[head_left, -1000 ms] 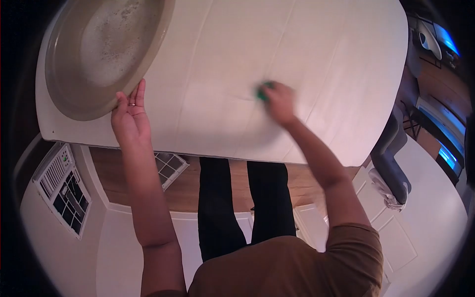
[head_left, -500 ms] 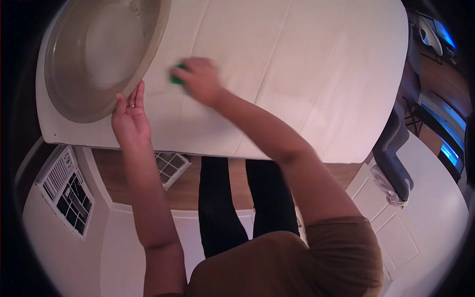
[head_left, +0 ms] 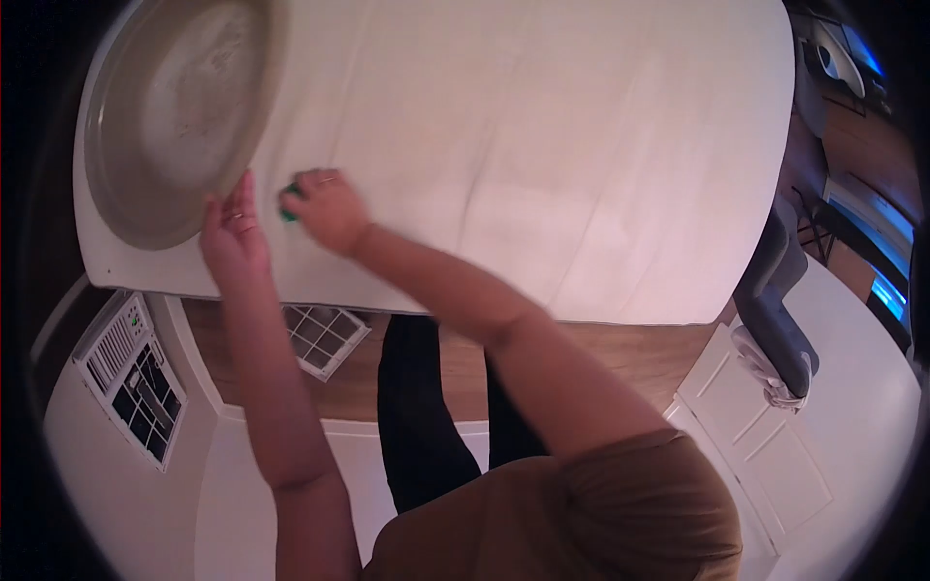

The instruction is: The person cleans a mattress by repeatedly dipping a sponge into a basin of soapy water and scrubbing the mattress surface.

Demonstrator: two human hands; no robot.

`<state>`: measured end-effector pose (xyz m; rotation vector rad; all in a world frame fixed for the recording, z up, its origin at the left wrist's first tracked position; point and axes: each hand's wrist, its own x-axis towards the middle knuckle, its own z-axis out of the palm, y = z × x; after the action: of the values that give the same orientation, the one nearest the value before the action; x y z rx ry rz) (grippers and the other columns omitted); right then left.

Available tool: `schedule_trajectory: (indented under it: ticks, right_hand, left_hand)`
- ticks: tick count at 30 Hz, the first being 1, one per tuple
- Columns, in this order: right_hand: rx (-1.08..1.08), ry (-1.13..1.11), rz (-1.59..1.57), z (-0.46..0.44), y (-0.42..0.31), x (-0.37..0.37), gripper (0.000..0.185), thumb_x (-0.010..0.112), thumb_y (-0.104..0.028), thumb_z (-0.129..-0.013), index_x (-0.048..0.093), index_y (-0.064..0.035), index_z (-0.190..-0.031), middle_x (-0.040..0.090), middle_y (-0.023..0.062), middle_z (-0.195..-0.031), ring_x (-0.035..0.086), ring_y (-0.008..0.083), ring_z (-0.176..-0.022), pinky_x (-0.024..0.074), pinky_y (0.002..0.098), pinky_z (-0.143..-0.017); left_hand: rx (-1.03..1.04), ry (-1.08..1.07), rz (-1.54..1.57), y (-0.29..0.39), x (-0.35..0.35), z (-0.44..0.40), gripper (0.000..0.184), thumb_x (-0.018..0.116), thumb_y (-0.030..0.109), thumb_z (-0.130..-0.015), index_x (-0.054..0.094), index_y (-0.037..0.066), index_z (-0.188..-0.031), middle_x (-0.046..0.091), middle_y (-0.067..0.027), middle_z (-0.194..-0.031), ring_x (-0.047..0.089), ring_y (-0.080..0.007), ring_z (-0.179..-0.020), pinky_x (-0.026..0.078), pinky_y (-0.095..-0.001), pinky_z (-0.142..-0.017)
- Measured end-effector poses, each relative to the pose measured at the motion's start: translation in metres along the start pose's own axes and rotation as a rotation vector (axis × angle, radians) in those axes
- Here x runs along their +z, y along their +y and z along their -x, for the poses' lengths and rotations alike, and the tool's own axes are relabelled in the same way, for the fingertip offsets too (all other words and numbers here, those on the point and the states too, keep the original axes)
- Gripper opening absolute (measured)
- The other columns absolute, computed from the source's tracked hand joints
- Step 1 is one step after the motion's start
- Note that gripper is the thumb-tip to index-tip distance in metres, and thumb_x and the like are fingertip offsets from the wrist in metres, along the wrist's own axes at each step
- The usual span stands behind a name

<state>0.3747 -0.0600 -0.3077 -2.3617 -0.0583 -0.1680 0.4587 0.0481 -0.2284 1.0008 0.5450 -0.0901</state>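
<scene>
My left hand [head_left: 233,230] is closed on the near rim of a large beige basin [head_left: 126,208], with the thumb on one side and fingers on the other. Whitish, cloudy water with some foam [head_left: 199,92] shows inside the basin. Just right of it, my right hand [head_left: 329,208] presses a small green pad [head_left: 291,203] toward the pale surface, fingers curled over it. Most of the pad is hidden, so its exact kind is unclear. Both basin and right hand are on a wide, cream, mattress-like surface [head_left: 542,174] with faint creases and rounded corners.
A window air conditioner [head_left: 136,378] is at the lower left, near a white grid panel [head_left: 325,339] on the wood floor. To the right are a grey chair [head_left: 775,290] with cloth on it, a white panelled door [head_left: 775,455] and lit screens [head_left: 886,290].
My right hand has moved left and toward me with the green pad, closer to the basin. The basin's right rim and my left hand have shifted left.
</scene>
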Motion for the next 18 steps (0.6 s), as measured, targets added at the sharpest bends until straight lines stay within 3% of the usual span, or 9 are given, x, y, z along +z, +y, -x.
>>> schedule_trajectory:
  ticks: [3,5,8,10,13,15,16,18]
  right_hand:
    - [0.059,0.058,0.004,0.049,0.025,-0.047,0.014,0.055,-0.012,-0.078,0.059,-0.0168,-0.091,0.055,0.01,-0.093,0.055,0.0304,-0.101,0.0422,0.0436,-0.088]
    - [0.113,0.059,0.13,0.146,0.095,-0.116,0.023,0.058,-0.01,-0.076,0.061,-0.0194,-0.097,0.058,0.0103,-0.101,0.055,0.0304,-0.101,0.0415,0.0453,-0.086]
    - [0.272,-0.118,0.478,0.321,0.206,-0.269,0.03,0.065,-0.01,-0.071,0.063,-0.018,-0.1,0.06,0.0081,-0.105,0.056,0.0289,-0.099,0.0415,0.0435,-0.082]
    - [0.598,-0.123,0.689,0.423,0.259,-0.353,0.038,0.063,-0.004,-0.071,0.062,-0.0172,-0.106,0.06,0.0095,-0.107,0.056,0.0306,-0.1,0.0413,0.0457,-0.084]
    - [0.757,0.001,0.64,0.44,0.271,-0.363,0.035,0.057,-0.005,-0.075,0.062,-0.0163,-0.109,0.059,0.0104,-0.108,0.055,0.0306,-0.099,0.0409,0.0454,-0.083]
    - [0.592,0.12,0.408,0.373,0.242,-0.296,0.032,0.052,-0.001,-0.075,0.062,-0.007,-0.104,0.062,0.0153,-0.102,0.054,0.0341,-0.102,0.0407,0.0469,-0.087]
    - [0.417,0.143,0.298,0.33,0.226,-0.259,0.027,0.051,-0.002,-0.075,0.064,-0.0081,-0.098,0.062,0.0153,-0.103,0.055,0.0334,-0.103,0.0406,0.0465,-0.089]
    - [0.272,0.128,0.114,0.247,0.175,-0.215,0.02,0.053,-0.006,-0.075,0.063,-0.0141,-0.09,0.06,0.0116,-0.094,0.056,0.0294,-0.102,0.0412,0.0442,-0.088]
  left_hand:
    - [-0.037,0.003,0.041,0.005,-0.025,-0.023,0.034,0.039,0.005,-0.096,0.034,-0.015,-0.124,0.046,-0.0289,-0.124,0.053,-0.0398,-0.112,0.044,-0.0538,-0.103]
    - [-0.023,0.023,0.058,0.002,-0.019,-0.03,0.034,0.038,0.005,-0.096,0.034,-0.015,-0.122,0.045,-0.029,-0.124,0.053,-0.0407,-0.112,0.045,-0.0536,-0.102]
    - [0.043,0.05,0.006,-0.006,-0.028,-0.033,0.034,0.04,0.006,-0.095,0.034,-0.015,-0.121,0.044,-0.0288,-0.122,0.053,-0.0409,-0.111,0.049,-0.0512,-0.099]
    - [0.091,0.132,-0.026,-0.016,-0.034,-0.026,0.035,0.043,0.007,-0.094,0.034,-0.015,-0.12,0.044,-0.0285,-0.12,0.054,-0.0401,-0.11,0.053,-0.0479,-0.095]
    - [0.049,0.182,0.023,-0.032,-0.034,-0.002,0.036,0.046,0.007,-0.093,0.034,-0.015,-0.12,0.044,-0.0283,-0.12,0.055,-0.0385,-0.108,0.054,-0.0463,-0.093]
    - [0.035,0.14,0.051,-0.042,-0.039,0.016,0.036,0.045,0.006,-0.093,0.034,-0.015,-0.12,0.045,-0.0283,-0.119,0.056,-0.0385,-0.107,0.054,-0.0464,-0.093]
    - [0.015,0.107,0.068,-0.052,-0.041,0.026,0.035,0.044,0.006,-0.093,0.034,-0.015,-0.12,0.046,-0.0283,-0.118,0.057,-0.0384,-0.106,0.054,-0.0465,-0.093]
    - [0.013,0.078,0.068,-0.07,-0.044,0.042,0.035,0.044,0.005,-0.093,0.034,-0.015,-0.12,0.048,-0.0285,-0.117,0.058,-0.0387,-0.105,0.054,-0.0466,-0.093]
